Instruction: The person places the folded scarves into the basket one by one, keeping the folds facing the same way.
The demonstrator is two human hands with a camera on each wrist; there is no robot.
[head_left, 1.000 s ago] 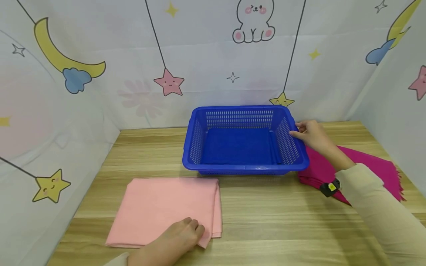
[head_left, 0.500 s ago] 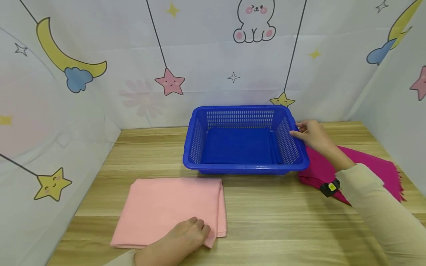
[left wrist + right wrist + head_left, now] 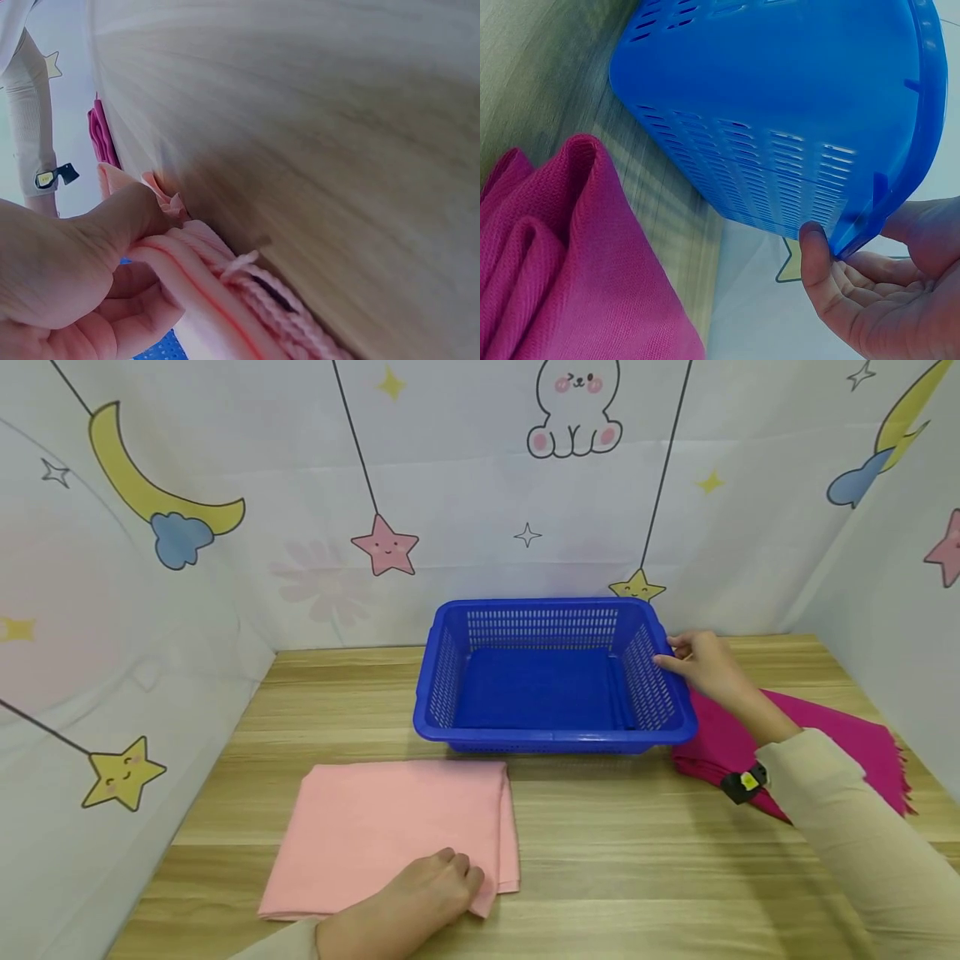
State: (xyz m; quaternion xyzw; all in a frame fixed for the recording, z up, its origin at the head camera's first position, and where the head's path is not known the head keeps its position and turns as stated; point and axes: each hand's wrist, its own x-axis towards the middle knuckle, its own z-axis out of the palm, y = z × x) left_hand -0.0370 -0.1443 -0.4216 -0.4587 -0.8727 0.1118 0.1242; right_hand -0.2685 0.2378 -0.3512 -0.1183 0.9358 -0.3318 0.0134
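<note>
A folded pink scarf [image 3: 397, 818] with a braided fringe lies on the near left of the table. My left hand [image 3: 435, 889] pinches its layered near edge, thumb above and fingers beneath, as the left wrist view shows. Behind it, at the middle back, stands a blue plastic basket [image 3: 555, 737] with slotted walls. My right hand [image 3: 705, 664] grips the basket's right rim, thumb on the inner side. In the right wrist view, fingers [image 3: 817, 270] curl up under that rim.
A folded magenta scarf [image 3: 832, 718] with a fringed end lies right of the basket, partly beneath my right forearm. White cloth walls [image 3: 465, 468] with printed stars and moons enclose the wooden table [image 3: 600, 860] at the back and sides.
My left hand and the pink scarf have slid a little to the right, while the view has shifted slightly. My right hand and the basket have stayed in place.
</note>
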